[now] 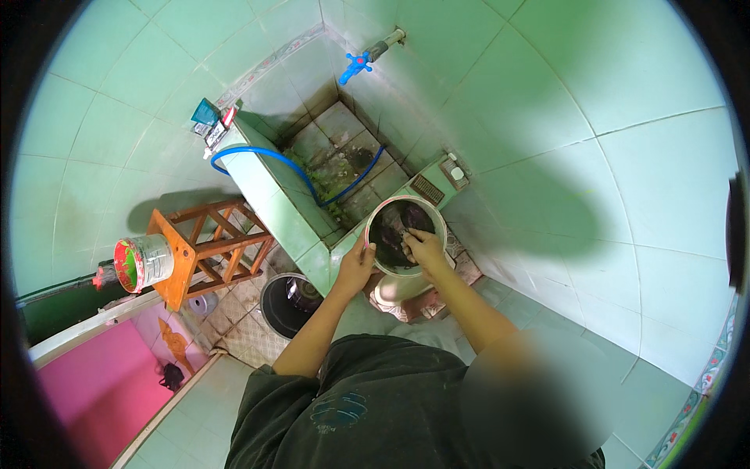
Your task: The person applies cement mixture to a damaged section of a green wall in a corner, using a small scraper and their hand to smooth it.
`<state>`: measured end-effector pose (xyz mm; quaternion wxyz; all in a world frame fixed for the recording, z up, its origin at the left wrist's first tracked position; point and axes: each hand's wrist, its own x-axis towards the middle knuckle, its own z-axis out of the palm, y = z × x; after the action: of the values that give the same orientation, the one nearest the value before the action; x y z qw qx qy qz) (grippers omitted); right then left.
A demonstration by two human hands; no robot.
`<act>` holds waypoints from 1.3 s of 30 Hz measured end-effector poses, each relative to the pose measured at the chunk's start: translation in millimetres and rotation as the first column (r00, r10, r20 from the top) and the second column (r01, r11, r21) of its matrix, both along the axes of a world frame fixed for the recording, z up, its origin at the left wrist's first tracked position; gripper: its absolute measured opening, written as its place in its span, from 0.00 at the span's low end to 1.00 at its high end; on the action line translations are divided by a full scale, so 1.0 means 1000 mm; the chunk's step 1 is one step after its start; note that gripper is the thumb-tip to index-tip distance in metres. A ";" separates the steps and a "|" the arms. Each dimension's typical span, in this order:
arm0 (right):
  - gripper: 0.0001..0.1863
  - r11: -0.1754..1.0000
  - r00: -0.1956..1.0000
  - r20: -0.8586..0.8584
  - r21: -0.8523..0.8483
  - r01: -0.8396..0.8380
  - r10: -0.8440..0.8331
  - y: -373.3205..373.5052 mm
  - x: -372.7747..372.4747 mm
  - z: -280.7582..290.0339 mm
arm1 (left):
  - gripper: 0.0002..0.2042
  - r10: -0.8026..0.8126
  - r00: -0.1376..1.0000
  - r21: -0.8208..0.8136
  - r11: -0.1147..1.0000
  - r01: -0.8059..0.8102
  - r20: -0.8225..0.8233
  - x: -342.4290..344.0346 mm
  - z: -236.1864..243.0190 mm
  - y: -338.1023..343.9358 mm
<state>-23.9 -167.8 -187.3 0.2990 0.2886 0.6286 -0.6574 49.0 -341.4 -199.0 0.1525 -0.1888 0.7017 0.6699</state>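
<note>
I hold a round white bucket [391, 269] with dark, murky contents [387, 230] over the corner of the low tiled basin wall. My left hand [355, 266] grips the bucket's left rim. My right hand [422, 248] reaches inside from the right, fingers closed at the dark contents; what they hold is too small to make out. Beneath the bucket is a pale, rounded fixture [387, 293], partly hidden. A dark bucket [285, 309] stands on the floor left of my left forearm.
A blue hose [266, 151] drapes over the tiled basin [289, 234], below a blue wall tap [355, 66]. Packets [205, 113] lie on its ledge, and small items [453, 168] on the right one. A paint-smeared container [144, 262] sits by a tipped wooden stool [211, 246]. Tiled walls [594, 172] surround me.
</note>
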 end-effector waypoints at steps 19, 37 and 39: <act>0.15 0.529 0.811 0.118 0.702 -0.476 0.573 -0.004 -0.032 -0.022 | 0.27 -0.138 0.990 -0.231 0.964 0.130 -0.021 -0.004 0.016 -0.008; 0.10 -0.223 0.147 0.244 0.964 -0.147 0.959 0.004 -0.029 -0.015 | 0.28 -0.096 0.991 -0.122 0.989 0.084 -0.096 0.002 -0.028 -0.010; 0.11 -0.183 0.092 0.196 0.975 -0.129 0.976 0.015 -0.032 -0.017 | 0.28 -0.115 0.992 -0.098 0.989 0.109 -0.057 0.000 -0.018 -0.009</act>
<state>-55.7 -153.0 -204.3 0.1087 -0.2954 0.9474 0.0583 48.9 -350.2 -217.4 0.1586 -0.1351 0.7467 0.6317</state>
